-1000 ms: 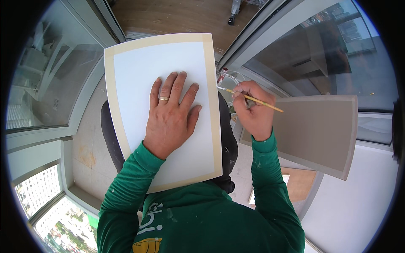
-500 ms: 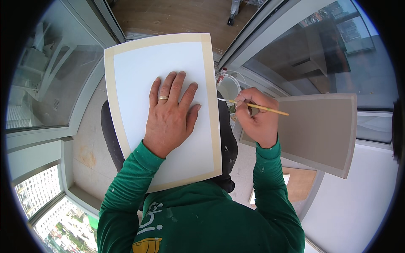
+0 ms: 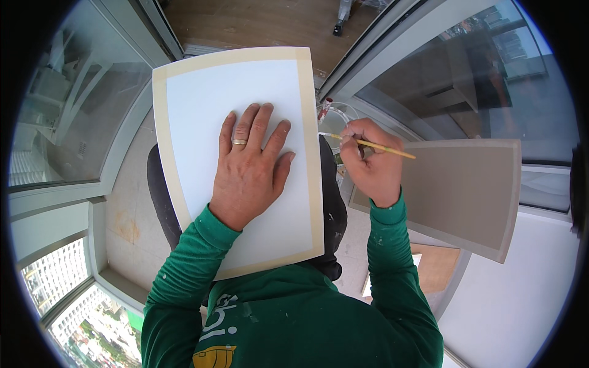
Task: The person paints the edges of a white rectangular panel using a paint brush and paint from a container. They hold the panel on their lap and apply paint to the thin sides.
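Across my lap lies a white panel [image 3: 190, 116] with a beige border along its edges. My left hand [image 3: 248, 165] rests flat on its white face, fingers spread, a ring on one finger. To the right of the panel, my right hand [image 3: 374, 162] pinches a thin paintbrush [image 3: 386, 148] with a yellowish wooden handle. The brush's pale tip is at the panel's right edge; whether it touches is too small to tell. Behind the brush, partly hidden by the hand, stands a white bucket [image 3: 336, 116] with a red-and-white object at its rim.
A grey-brown panel [image 3: 460, 190] with a lighter border leans at the right. Below it a brown board [image 3: 437, 268] lies on the tiled floor [image 3: 126, 214]. Glass doors [image 3: 73, 110] frame both sides, and a wooden floor [image 3: 257, 24] stretches beyond the threshold.
My right hand and the brush have moved slightly away from me, the tip sliding up along the panel's right edge. My left hand stays on the panel, which has barely shifted.
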Motion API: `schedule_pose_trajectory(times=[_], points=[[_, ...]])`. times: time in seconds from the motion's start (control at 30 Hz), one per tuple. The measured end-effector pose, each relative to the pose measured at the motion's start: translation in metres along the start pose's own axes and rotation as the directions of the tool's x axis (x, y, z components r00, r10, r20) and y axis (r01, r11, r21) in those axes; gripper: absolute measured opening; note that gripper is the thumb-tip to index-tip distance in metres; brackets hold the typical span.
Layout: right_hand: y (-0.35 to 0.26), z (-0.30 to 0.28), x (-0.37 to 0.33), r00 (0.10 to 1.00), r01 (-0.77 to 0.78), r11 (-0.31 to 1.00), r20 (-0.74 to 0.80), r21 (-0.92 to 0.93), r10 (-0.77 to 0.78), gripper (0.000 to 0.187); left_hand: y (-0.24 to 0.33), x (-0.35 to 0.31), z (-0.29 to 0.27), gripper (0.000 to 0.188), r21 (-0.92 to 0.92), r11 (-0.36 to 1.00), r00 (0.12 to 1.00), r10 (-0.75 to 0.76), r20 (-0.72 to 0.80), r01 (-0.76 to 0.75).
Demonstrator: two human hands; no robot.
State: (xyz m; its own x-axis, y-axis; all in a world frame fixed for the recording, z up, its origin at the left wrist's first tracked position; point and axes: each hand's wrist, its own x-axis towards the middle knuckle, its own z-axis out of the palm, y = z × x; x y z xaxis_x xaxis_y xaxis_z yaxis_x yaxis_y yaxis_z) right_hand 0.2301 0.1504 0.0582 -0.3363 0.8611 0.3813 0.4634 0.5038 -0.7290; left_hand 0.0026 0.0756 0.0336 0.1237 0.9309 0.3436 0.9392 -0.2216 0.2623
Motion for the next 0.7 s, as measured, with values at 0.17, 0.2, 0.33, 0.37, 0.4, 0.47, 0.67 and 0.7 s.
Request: schedule_pose_trajectory(times=[0.17, 0.2, 0.33, 0.37, 0.4, 0.47, 0.67, 0.7], points=[[0.007, 0.006, 0.003, 0.999, 0.007, 0.999, -0.039, 0.040, -0.005, 0.013, 0.000, 0.000, 0.002, 0.045, 0.003, 1.000, 1.000, 0.001, 0.000, -0.001], [0.008, 0.007, 0.004, 0.999, 0.016, 0.999, -0.045, 0.040, -0.014, 0.013, -0.001, 0.000, 0.002, 0.045, 0.005, 1.000, 1.000, 0.001, -0.001, -0.001], [0.011, 0.011, 0.007, 0.996, 0.000, 0.998, -0.091, 0.059, 0.006, 0.012, -0.001, 0.000, 0.003, 0.045, 0.009, 1.000, 1.000, 0.003, -0.002, -0.003], [0.013, 0.012, 0.007, 0.995, 0.011, 0.998, -0.104, 0.059, -0.005, 0.011, -0.001, 0.000, 0.003, 0.045, 0.008, 1.000, 1.000, 0.002, 0.001, -0.002], [0.014, 0.013, 0.008, 0.993, 0.024, 0.998, -0.118, 0.060, -0.017, 0.011, 0.000, 0.000, 0.002, 0.045, 0.007, 1.000, 1.000, 0.001, 0.003, -0.001], [0.014, 0.015, 0.011, 0.991, 0.045, 0.997, -0.129, 0.055, -0.038, 0.010, 0.000, 0.000, 0.002, 0.045, 0.008, 1.000, 1.000, 0.000, 0.005, 0.000], [0.015, 0.017, 0.015, 0.987, 0.051, 0.998, -0.153, 0.043, -0.044, 0.008, 0.000, 0.000, 0.003, 0.044, 0.011, 1.000, 1.000, 0.003, 0.004, -0.003], [0.015, 0.018, 0.017, 0.986, 0.052, 0.998, -0.158, 0.045, -0.044, 0.009, 0.000, 0.000, 0.003, 0.044, 0.014, 1.000, 1.000, 0.003, 0.005, -0.003]])
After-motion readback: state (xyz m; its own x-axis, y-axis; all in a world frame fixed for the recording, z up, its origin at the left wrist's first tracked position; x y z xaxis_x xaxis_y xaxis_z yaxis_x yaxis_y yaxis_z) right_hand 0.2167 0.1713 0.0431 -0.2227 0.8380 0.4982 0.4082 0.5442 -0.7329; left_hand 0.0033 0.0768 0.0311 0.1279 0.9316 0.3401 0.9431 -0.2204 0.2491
